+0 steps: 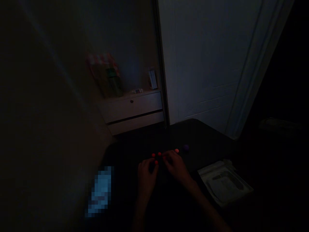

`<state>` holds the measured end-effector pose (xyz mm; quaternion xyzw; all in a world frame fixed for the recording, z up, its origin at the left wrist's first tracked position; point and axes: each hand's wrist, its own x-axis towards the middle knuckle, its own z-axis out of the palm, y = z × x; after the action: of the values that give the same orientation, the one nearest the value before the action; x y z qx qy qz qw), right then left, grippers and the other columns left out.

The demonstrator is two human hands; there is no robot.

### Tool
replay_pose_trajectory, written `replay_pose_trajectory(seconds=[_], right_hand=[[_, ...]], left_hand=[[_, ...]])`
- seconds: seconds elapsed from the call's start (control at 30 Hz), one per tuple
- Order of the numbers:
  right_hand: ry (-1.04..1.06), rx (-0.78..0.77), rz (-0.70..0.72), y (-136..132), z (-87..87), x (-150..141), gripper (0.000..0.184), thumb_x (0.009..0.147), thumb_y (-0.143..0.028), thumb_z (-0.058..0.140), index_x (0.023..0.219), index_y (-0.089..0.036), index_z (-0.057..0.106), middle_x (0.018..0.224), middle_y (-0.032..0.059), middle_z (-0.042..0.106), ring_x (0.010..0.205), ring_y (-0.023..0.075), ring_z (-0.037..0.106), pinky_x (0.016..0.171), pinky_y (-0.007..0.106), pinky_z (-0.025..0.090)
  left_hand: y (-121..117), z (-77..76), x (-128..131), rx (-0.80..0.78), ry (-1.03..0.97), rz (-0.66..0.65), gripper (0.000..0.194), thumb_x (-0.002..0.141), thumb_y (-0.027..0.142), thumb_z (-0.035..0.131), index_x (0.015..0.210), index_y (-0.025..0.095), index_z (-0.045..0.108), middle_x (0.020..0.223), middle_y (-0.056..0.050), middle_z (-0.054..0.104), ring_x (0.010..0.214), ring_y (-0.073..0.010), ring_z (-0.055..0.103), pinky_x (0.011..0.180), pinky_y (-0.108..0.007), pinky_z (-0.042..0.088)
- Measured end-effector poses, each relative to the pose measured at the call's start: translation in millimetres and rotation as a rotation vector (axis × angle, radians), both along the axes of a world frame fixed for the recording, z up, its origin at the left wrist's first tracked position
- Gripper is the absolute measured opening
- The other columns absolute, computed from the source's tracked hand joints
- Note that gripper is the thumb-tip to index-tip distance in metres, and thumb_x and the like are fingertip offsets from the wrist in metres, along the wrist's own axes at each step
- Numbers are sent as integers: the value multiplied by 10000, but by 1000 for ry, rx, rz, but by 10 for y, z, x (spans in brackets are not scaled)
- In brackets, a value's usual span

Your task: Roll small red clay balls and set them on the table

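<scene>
In the dim light, several small red balls lie close together on a dark table [195, 133]. My left hand [146, 170] has its thumb and fingertips pinched at a red ball [156, 162]. My right hand [177, 165] comes in from the other side, its thumb and forefinger closed around another red ball [164, 158], mostly hidden. Just beyond the fingertips sit two more red balls, one on the left [153, 155] and one beside it [159, 154]. A paler pinkish ball [177, 150] shows behind my right knuckles, and a purple ball [185, 148] rests farther right.
A pale flat box or tray [224, 183] lies right of the table. Low at left glows a pixelated blue patch [100, 193]. Behind stand a drawer unit [135, 108], a checked bag [102, 61], a green bottle [113, 80] and a white door [200, 64].
</scene>
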<state>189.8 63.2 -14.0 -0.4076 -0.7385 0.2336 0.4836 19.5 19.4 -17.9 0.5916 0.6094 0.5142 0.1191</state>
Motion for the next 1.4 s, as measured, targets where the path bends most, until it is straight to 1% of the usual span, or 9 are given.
replay_pose_trajectory(seconds=[0.1,0.33,0.57,0.8,0.9,1.03,1.17,1.27,1.4], right_hand=[[9,-9,17,-8,22,-1,187,940,-129,578,1061,-210,694,1055,61,736,953,203,701,883,348,549],[-21,-14,23,-34,49,-13,181,943,-126,582,1041,-216,704,1042,57,747,945,203,706,871,336,544],[24,-31,54,-38,36,-14,211,977,-181,567,1143,-225,690,1128,68,762,1012,214,724,913,357,551],[80,-93,111,-73,56,-8,261,1007,-233,553,1240,-234,672,1213,72,762,1087,226,731,959,381,557],[91,-109,129,-66,65,9,250,1019,-251,552,1235,-246,677,1210,64,767,1104,229,732,971,379,553],[142,-126,111,-58,81,19,214,1018,-293,578,1184,-248,706,1175,64,784,1095,246,740,968,389,554],[274,-180,121,-208,116,-89,201,985,-346,663,1146,-234,710,1093,62,797,1002,241,758,909,369,578],[248,-130,165,-472,143,-261,160,960,-322,719,1093,-233,729,1100,49,783,1014,227,737,926,359,564],[22,146,309,-785,182,-443,193,967,-191,700,1147,-247,737,1162,33,772,1126,233,680,1032,413,501]], left_hand=[[-1,10,5,-16,44,-27,255,795,270,737,1046,277,780,1107,-87,760,1055,-335,624,962,-496,456],[12,3,23,13,6,8,135,876,315,656,936,265,766,1022,-98,752,1006,-332,623,928,-485,465],[32,-28,32,40,-7,58,105,846,314,693,905,270,767,991,-97,742,970,-334,623,907,-481,465],[23,-29,18,10,-10,28,254,803,263,716,1049,255,775,1106,-107,757,1047,-339,636,953,-512,474],[5,-5,24,4,-46,29,291,829,321,717,1106,242,758,1137,-116,743,1073,-331,645,948,-506,496],[-36,49,2,22,-240,67,328,847,432,711,1082,205,741,1133,-131,723,1054,-311,676,919,-468,533],[-109,119,-7,24,-474,115,361,830,491,726,1041,200,752,1120,-120,747,1086,-309,686,1009,-474,500],[-184,171,51,18,-852,4,404,838,511,730,1089,195,753,1156,-118,762,1097,-297,714,1002,-445,533],[-272,208,108,-121,-1321,-207,396,918,488,623,1120,180,770,1200,-145,769,1165,-302,718,1044,-455,542]])
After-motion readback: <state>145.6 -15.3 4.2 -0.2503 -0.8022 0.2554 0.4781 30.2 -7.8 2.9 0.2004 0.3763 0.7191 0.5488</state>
